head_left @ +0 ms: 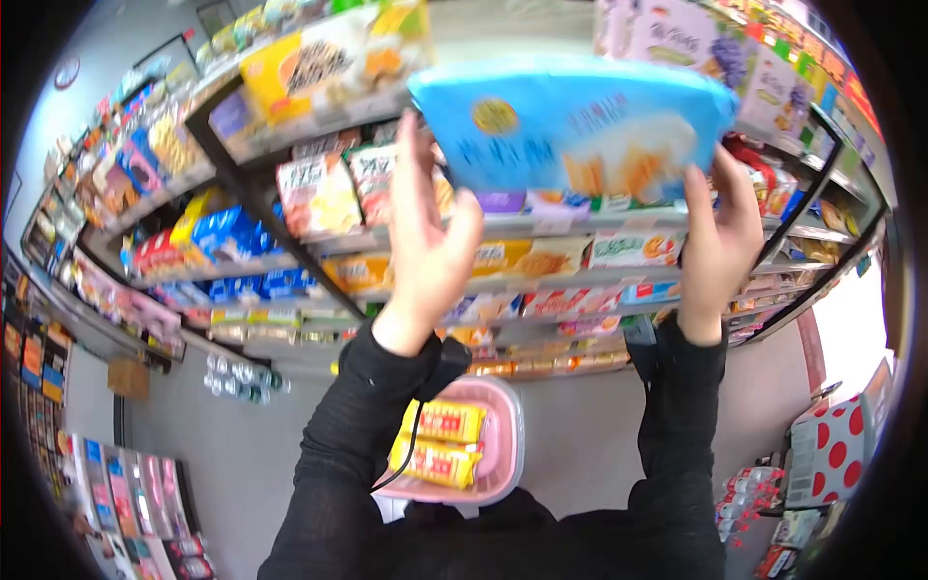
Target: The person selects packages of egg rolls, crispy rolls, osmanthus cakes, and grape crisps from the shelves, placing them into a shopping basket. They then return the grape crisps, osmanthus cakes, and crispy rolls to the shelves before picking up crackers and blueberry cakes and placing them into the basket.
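Note:
A light blue snack packet (580,130) with pictures of golden biscuit pieces is raised in front of the shelves, between my two hands. My left hand (425,237) is at its left end, with long fingers along the edge and the thumb by the lower corner. At the right end my right hand (720,232) grips the lower corner, thumb in front and fingers partly hidden. Below my arms, a pink basket (512,440) stands on the floor, holding yellow packets (435,462) with red labels.
Shelves of packaged snacks stretch across the front, with a yellow box (333,63) on the upper left and purple-and-white packs (686,43) on the upper right. Bottles (242,379) stand on the floor at left. A red-dotted box (831,449) is at right.

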`<action>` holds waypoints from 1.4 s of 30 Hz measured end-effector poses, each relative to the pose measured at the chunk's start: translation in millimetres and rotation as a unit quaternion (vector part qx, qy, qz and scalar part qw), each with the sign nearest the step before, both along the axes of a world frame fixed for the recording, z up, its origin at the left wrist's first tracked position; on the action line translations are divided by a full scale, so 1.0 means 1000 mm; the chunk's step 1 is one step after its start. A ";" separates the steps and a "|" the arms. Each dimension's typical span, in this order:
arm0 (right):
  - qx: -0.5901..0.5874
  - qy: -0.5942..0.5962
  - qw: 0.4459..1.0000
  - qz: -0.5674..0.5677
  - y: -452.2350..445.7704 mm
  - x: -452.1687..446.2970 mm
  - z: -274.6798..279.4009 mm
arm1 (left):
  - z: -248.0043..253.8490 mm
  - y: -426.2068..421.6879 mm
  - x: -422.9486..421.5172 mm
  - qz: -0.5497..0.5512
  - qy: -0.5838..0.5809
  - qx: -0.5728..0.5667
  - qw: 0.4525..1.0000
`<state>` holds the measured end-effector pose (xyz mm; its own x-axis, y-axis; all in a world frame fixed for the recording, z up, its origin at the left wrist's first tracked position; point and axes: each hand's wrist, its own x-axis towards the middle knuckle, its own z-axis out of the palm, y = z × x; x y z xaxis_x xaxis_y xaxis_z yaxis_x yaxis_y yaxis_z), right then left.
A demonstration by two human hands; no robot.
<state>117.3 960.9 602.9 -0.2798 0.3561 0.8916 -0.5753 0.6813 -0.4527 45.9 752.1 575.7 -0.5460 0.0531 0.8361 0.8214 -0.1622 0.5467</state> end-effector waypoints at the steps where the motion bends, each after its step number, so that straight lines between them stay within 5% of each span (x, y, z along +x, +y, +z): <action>1: -0.031 -0.036 0.999 0.025 -0.007 0.013 -0.023 | -0.022 -0.014 0.016 -0.027 -0.031 -0.021 0.999; 4: -0.056 -0.195 0.977 0.065 -0.043 0.055 -0.096 | -0.102 -0.069 0.065 -0.111 -0.210 -0.050 0.970; 10: -0.139 -0.458 0.861 0.170 -0.189 0.138 -0.220 | -0.233 -0.232 0.158 -0.052 -0.449 -0.111 0.885; 12: -0.124 -0.509 0.829 0.195 -0.242 0.151 -0.247 | -0.260 -0.292 0.185 -0.048 -0.501 -0.030 0.864; 22: -0.185 -0.586 0.733 0.293 -0.524 0.134 -0.388 | -0.341 -0.579 0.198 0.087 -0.598 -0.131 0.786; 24: -0.284 -0.618 0.652 0.335 -0.564 0.124 -0.419 | -0.363 -0.618 0.200 0.157 -0.579 -0.181 0.779; 28: -0.386 -0.645 0.563 0.344 -0.614 0.098 -0.493 | -0.410 -0.654 0.188 0.197 -0.587 -0.204 0.758; 34: -0.406 -0.646 0.611 0.210 -0.633 0.046 -0.582 | -0.488 -0.638 0.133 0.196 -0.598 -0.247 0.737; 40: -0.495 -0.612 0.600 0.141 -0.629 0.020 -0.655 | -0.571 -0.617 0.065 0.236 -0.554 -0.311 0.736; 42: -0.515 -0.607 0.591 0.132 -0.623 0.023 -0.677 | -0.594 -0.612 0.056 0.200 -0.600 -0.254 0.732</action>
